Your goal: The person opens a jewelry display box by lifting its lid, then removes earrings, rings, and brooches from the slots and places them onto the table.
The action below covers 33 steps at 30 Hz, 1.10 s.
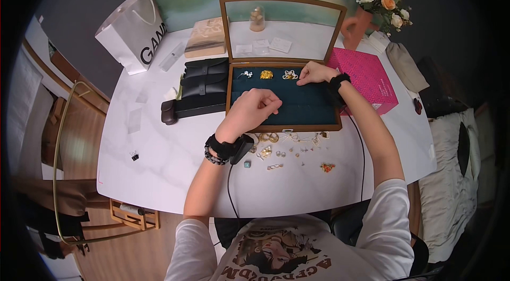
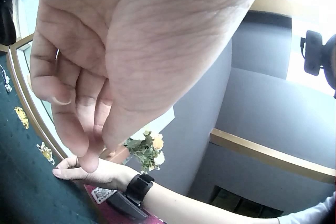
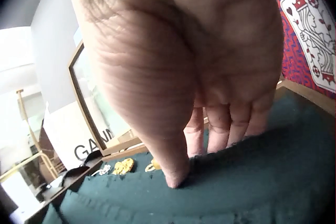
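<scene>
A wooden jewelry box (image 1: 229,101) with a dark green lining (image 1: 311,105) lies with its glass lid raised. Along the back of the lining sit a silver piece (image 1: 245,74), a gold ring-like piece (image 1: 266,74) and a white-and-gold piece (image 1: 289,74). My right hand (image 1: 317,73) rests beside the white-and-gold piece, its thumb (image 3: 176,174) and fingers down on the lining. Over the box's left front hovers my left hand (image 1: 254,108); its fingers are loosely curled and nothing shows in them.
Several earrings, rings and other small jewelry (image 1: 265,152) lie in front of the box. Black cases (image 1: 204,82) stand on its left, a pink box (image 1: 366,82) on its right. Behind are a white paper bag (image 1: 130,34) and a flower vase (image 1: 357,28). A cable hangs from each wrist.
</scene>
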### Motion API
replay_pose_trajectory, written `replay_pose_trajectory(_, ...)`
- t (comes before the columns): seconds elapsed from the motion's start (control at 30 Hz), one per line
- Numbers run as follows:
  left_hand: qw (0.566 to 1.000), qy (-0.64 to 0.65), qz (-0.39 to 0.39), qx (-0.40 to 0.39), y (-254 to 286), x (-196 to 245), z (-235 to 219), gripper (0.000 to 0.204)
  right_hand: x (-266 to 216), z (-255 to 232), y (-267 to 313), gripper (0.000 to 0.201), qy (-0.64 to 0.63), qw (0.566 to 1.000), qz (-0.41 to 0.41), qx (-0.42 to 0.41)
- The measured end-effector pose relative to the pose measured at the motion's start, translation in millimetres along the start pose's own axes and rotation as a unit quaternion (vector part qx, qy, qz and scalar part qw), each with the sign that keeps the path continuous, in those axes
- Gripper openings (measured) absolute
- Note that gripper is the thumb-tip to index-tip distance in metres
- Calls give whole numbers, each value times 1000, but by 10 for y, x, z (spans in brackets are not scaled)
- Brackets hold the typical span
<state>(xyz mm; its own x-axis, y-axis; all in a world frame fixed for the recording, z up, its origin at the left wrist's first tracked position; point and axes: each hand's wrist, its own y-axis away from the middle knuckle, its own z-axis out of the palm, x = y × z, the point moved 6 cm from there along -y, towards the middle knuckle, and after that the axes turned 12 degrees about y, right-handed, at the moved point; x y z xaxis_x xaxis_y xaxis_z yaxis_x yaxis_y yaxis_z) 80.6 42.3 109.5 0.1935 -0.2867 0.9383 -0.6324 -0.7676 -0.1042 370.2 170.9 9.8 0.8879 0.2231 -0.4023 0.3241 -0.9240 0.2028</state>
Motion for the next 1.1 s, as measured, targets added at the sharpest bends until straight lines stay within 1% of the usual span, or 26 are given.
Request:
replay_pose_trajectory(0.07, 1000, 6, -2, -2, 1, -13, 2, 21, -36, -42, 36, 40, 14, 1000, 9, -9)
replay_pose_trajectory(0.13, 1000, 20, 12, -3, 4, -9, 4, 21, -83, -119, 116, 53, 113, 991, 70, -28)
replay_pose_trajectory(0.17, 1000, 20, 11, -3, 5, -14, 3, 21, -148, -151, 137, 53, 113, 991, 71, -29)
replay_pose_trajectory(0.23, 1000, 12, 6, -3, -3, -22, 0, 21, -114, -203, 186, 63, 233, 958, 160, -54)
replay_pose_trajectory(0.27, 1000, 12, 7, -3, -3, -20, 3, 21, -155, -205, 221, 63, 234, 957, 161, -54)
replay_pose_trajectory(0.33, 1000, 12, 1, -4, -1, -27, 8, 21, -182, -209, 276, 73, 262, 952, 154, -13)
replay_pose_trajectory(0.37, 1000, 12, 2, -4, -2, -20, 5, 21, -181, -184, 315, 73, 263, 952, 155, -12)
replay_pose_trajectory(0.4, 1000, 11, 4, -4, -1, -9, 2, 21, -254, -218, 350, 75, 317, 941, 107, 56)
replay_pose_trajectory(0.43, 1000, 9, 6, -5, 0, -4, 0, 21, -339, -246, 386, 78, 367, 920, 58, 124)
replay_pose_trajectory(0.47, 1000, 10, 6, -5, 0, -10, -3, 21, -330, -249, 391, 78, 368, 920, 57, 123)
replay_pose_trajectory(0.5, 1000, 5, 4, -1, -3, -18, -8, 22, -395, -248, 453, 78, 318, 941, 116, 7)
replay_pose_trajectory(0.53, 1000, 0, 2, 2, -6, -23, -11, 22, -376, -183, 522, 78, 262, 943, 174, -109)
replay_pose_trajectory(0.67, 1000, -11, -6, -5, -7, -25, 19, 22, -285, -101, 523, 76, 217, 952, 171, -132)
replay_pose_trajectory(0.73, 1000, 0, 3, -11, 6, 14, 36, 22, -206, -22, 448, 78, 87, 982, 127, -112)
replay_pose_trajectory(0.77, 1000, 0, 3, -11, 5, 11, 35, 22, -162, 6, 436, 78, 87, 982, 126, -112)
replay_pose_trajectory(0.83, 1000, -1, 4, -12, -1, -5, 29, 23, -168, 29, 431, 78, 199, 970, 87, -108)
replay_pose_trajectory(0.87, 1000, -2, 4, -13, -2, -16, 25, 23, -149, 30, 422, 78, 198, 970, 87, -107)
replay_pose_trajectory(0.93, 1000, -1, 1, -7, -6, -33, 10, 23, -40, 68, 426, 75, 183, 956, 133, -187)
replay_pose_trajectory(1.03, 1000, 2, -3, -12, -14, -44, 21, 23, -26, 17, 422, 73, 154, 953, 156, -209)
replay_pose_trajectory(1.1, 1000, 1, -3, -12, -2, -21, 29, 23, -91, -32, 435, 72, 144, 954, 168, -204)
